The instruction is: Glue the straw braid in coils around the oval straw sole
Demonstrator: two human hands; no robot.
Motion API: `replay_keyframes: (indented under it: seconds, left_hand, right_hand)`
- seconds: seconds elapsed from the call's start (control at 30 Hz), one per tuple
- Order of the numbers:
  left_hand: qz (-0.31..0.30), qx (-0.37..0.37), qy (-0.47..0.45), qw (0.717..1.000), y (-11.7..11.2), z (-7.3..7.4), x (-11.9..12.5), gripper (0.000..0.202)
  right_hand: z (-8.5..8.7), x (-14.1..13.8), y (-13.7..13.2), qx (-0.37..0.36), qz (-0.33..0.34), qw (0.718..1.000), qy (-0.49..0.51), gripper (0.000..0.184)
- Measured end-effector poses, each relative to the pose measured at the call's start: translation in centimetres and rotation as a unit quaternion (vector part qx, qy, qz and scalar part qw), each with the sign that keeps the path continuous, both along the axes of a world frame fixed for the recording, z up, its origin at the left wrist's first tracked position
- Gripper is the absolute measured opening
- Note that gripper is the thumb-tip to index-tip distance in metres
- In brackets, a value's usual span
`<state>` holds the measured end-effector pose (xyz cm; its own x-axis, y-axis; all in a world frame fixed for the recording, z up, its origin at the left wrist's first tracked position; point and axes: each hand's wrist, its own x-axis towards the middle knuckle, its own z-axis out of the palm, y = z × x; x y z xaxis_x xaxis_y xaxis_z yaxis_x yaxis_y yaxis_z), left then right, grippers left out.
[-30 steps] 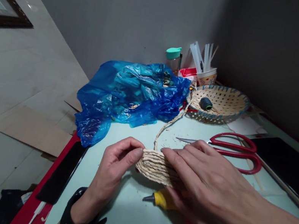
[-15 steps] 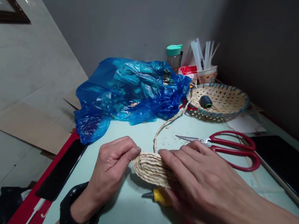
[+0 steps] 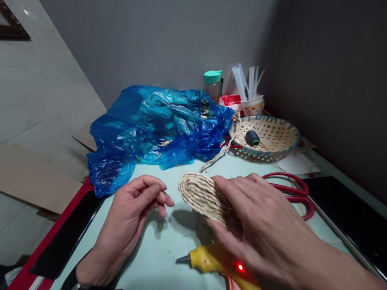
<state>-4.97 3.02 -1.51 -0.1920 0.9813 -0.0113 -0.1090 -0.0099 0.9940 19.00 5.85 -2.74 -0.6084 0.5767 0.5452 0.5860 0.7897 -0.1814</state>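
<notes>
A flat oval coil of braided straw cord (image 3: pixel 202 197) is gripped at its right side by my right hand (image 3: pixel 251 220), thumb below and fingers over the top. From behind the coil the loose cord (image 3: pixel 216 160) runs back toward the basket. My left hand (image 3: pixel 135 209) hovers left of the coil, apart from it, fingers loosely curled and nothing visible in them. Below my right hand lies a yellow glue gun (image 3: pixel 205 258) with an orange trigger and a lit red light. Red-handled scissors (image 3: pixel 307 207) lie partly hidden behind my right hand.
A crumpled blue plastic bag (image 3: pixel 159 124) covers the back left of the table. Behind it stand a teal-lidded jar (image 3: pixel 212 83) and a cup of glue sticks (image 3: pixel 252 106). A woven basket (image 3: pixel 277 135) holds a dark thread spool (image 3: pixel 252 138). A black tablet-like slab (image 3: pixel 353 218) lies at right.
My left hand has let go of the coil's left end and drawn away. My right hand has tilted the coil and lifted it a little, showing more of the glue gun.
</notes>
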Motion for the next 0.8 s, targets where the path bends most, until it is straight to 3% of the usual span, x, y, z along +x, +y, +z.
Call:
replay_keyframes:
  seconds: [0.2,0.7,0.8]
  left_hand:
    - [0.0,-0.005,0.074,0.997,-0.2,-0.4,0.1,0.021]
    - [0.033,0.091,0.146,0.985,-0.2,-2.2,0.4,0.028]
    - [0.039,0.091,0.159,0.982,0.2,-2.5,0.1,0.042]
  right_hand:
    - [1.3,0.3,0.2,-0.131,-0.034,0.99,0.028,0.032]
    - [1.6,0.1,0.3,-0.112,-0.069,0.991,-0.033,0.03]
    - [1.9,0.4,0.5,-0.121,-0.092,0.988,-0.032,0.027]
